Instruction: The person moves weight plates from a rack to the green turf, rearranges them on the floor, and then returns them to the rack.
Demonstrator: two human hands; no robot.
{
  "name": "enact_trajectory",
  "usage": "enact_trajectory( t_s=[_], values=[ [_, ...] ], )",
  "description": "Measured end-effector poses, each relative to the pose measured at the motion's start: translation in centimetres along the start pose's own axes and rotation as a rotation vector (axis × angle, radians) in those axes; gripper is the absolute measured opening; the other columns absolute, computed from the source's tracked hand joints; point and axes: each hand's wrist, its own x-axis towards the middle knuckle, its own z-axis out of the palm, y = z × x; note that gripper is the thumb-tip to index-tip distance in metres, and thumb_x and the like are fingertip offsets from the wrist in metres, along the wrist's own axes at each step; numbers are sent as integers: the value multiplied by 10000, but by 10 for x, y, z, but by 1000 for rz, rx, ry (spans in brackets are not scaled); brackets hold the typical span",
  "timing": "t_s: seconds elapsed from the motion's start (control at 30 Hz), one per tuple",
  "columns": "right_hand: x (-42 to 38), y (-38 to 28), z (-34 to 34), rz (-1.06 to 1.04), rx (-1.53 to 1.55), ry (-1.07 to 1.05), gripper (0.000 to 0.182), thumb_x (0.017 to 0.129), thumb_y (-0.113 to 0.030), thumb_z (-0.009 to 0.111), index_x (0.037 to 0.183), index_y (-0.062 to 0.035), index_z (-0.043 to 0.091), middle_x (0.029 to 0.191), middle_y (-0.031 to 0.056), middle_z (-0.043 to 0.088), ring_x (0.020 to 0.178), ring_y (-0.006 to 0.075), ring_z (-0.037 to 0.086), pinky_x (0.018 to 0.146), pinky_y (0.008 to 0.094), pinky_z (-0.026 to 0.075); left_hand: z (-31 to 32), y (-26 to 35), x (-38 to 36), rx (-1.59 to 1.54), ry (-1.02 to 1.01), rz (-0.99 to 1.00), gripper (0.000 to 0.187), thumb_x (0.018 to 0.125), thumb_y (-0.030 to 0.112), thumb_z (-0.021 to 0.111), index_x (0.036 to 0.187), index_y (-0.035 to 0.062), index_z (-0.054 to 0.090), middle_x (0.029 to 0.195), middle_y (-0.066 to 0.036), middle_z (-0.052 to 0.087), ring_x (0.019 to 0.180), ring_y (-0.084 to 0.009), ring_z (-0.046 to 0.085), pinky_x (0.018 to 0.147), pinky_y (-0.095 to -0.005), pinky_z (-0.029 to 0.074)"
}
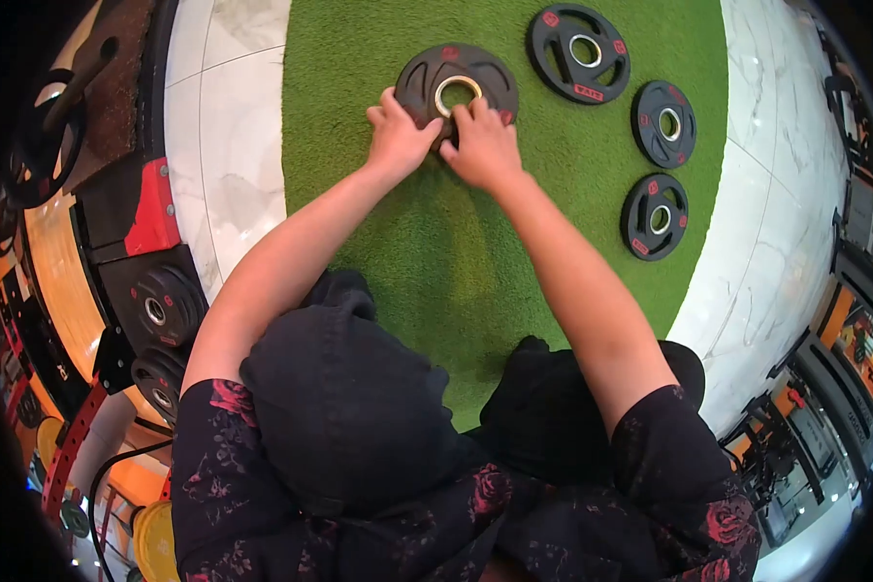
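A black weight plate (495, 80) with red marks and a metal-rimmed centre hole lies at the top middle, on green turf. On its lower left edge is my left hand (398, 136), fingers bent over the rim and thumb toward the middle. My right hand (483, 144) grips the lower right part, its fingertips near the centre hole. Both thumbs come close together at the plate's near edge. What lies under the fingers is hidden.
To the right on the turf (436, 252) lie a large plate (606, 60) and two smaller plates (682, 145) (638, 233). Racked plates (170, 310) and a red bracket (152, 209) stand at the left. White tiles (233, 126) border the turf.
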Motion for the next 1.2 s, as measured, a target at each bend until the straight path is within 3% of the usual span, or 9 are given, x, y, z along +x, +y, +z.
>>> enact_trajectory(
  t_s=[0.13, 0.2, 0.23, 0.37, 0.5, 0.57, 0.87, 1.03, 1.2],
  values=[
    [-34, 7, 6, 6, 170, 19, 607, 842, -404, 764, 1323, -93, 563, 1346, 134, 514, 1257, 318, 555, 981, 541, 467, -6, -2, -32, 152, -38, -27, 1060, 824, 421, 850, 1552, -1, 204, 1435, -274, 367, 1346, -468, 474, 1114, -509, 457],
    [-27, 9, -5, 388, 151, 271, 762, 826, -405, 807, 1408, -46, 472, 1374, 159, 488, 1251, 337, 551, 1006, 549, 452, -14, 2, -30, 157, -81, -76, 1079, 851, 460, 835, 1564, -32, 192, 1493, -299, 303, 1389, -468, 429, 1172, -488, 408],
    [-19, 12, -8, 490, 207, 209, 915, 828, -448, 828, 1458, 28, 367, 1423, 212, 446, 1284, 389, 521, 1046, 557, 442, -15, 7, -29, 163, -72, -90, 1082, 851, 489, 828, 1567, -31, 205, 1482, -294, 328, 1383, -467, 429, 1169, -494, 405],
    [9, 13, -7, 537, 299, -29, 1011, 816, -475, 859, 1448, 97, 316, 1463, 297, 388, 1351, 496, 462, 1118, 543, 441, -8, 22, -21, 281, -59, -175, 1017, 835, 470, 850, 1510, -30, 277, 1417, -295, 389, 1328, -458, 445, 1107, -520, 445],
    [10, 5, -4, 509, 143, 9, 1035, 777, -475, 885, 1442, 69, 308, 1437, 309, 394, 1247, 539, 538, 1050, 555, 497, -7, 24, -13, 261, -67, -266, 1014, 828, 467, 856, 1503, -33, 289, 1435, -316, 381, 1338, -469, 444, 1115, -543, 434],
    [8, 4, -11, 616, 289, -68, 1018, 777, -355, 915, 1485, 42, 300, 1480, 299, 359, 1303, 540, 495, 1091, 553, 473, -10, 21, -10, 143, -99, -386, 1025, 809, 469, 871, 1497, -34, 302, 1459, -334, 368, 1349, -477, 439, 1121, -556, 427],
    [-14, -19, -21, 538, 415, -87, 1028, 751, -282, 935, 1491, -16, 273, 1421, 333, 399, 1231, 577, 564, 993, 568, 548, -24, -9, -42, -83, -84, -544, 1161, 680, 533, 946, 1471, -41, 319, 1438, -320, 436, 1335, -411, 502, 1123, -486, 449],
    [-9, -49, -26, 372, 438, -38, 1043, 744, -265, 933, 1494, -16, 251, 1378, 349, 428, 1164, 556, 616, 972, 558, 561, -58, -30, -53, -135, -22, -457, 1148, 696, 526, 933, 1422, -103, 304, 1425, -327, 440, 1341, -390, 502, 1105, -455, 472],
    [-6, -111, -29, 105, 461, -11, 976, 744, -230, 926, 1426, 28, 279, 1333, 349, 448, 1116, 531, 638, 942, 516, 584, -135, -52, -87, -253, 110, -415, 1050, 729, 463, 929, 1331, -130, 308, 1255, -320, 595, 1131, -338, 677, 914, -390, 595]
  ],
)
